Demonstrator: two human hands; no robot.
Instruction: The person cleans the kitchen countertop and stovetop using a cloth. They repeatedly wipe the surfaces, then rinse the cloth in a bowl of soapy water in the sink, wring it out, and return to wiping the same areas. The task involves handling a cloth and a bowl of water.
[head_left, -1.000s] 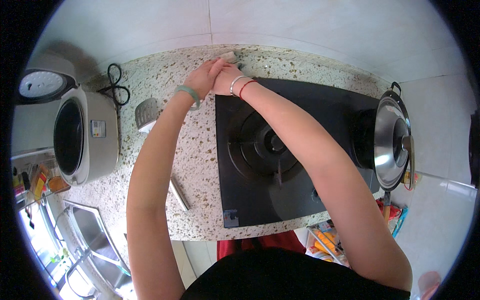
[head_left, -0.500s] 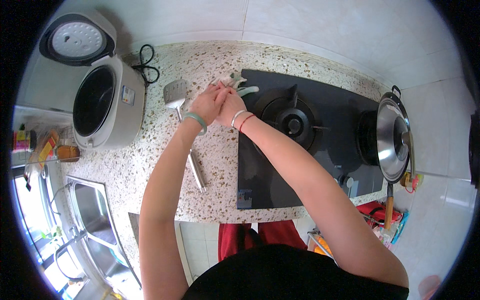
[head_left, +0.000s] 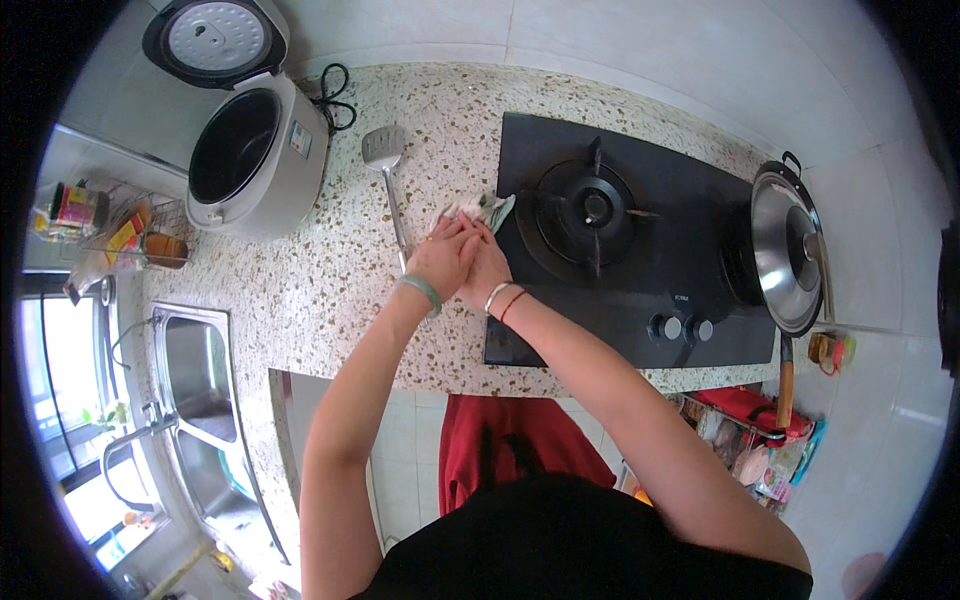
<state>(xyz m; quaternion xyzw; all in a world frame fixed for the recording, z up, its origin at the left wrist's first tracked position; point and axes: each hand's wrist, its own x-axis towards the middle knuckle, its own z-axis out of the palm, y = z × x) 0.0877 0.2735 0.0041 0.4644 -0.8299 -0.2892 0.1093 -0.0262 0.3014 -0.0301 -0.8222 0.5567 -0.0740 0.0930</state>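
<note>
L hand (head_left: pixel 440 264) + R hand (head_left: pixel 488 268) overlap on cloth (head_left: pixel 490 206), mid-frame, at hob's (head_left: pixel 675 225) left edge; prob. doubled up for extra pressure; can't tell if either grip's clenched, fingers partly hidden; spatula (head_left: pixel 383 148) flat on counter (head_left: pixel 330 290), upper left of hands, prob. there to stay off hob.

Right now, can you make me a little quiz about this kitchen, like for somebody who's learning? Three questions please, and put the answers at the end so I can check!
1. What do the left hand and right hand rest on?
A) a crumpled cloth
B) a ladle
C) a plate

2. True or false: the slotted turner lies on the speckled countertop, between the open rice cooker and the black gas hob.

3. Fill in the blank: the pale green bangle is on the person's ____ wrist.

Key: 1. A; 2. True; 3. left.
</note>
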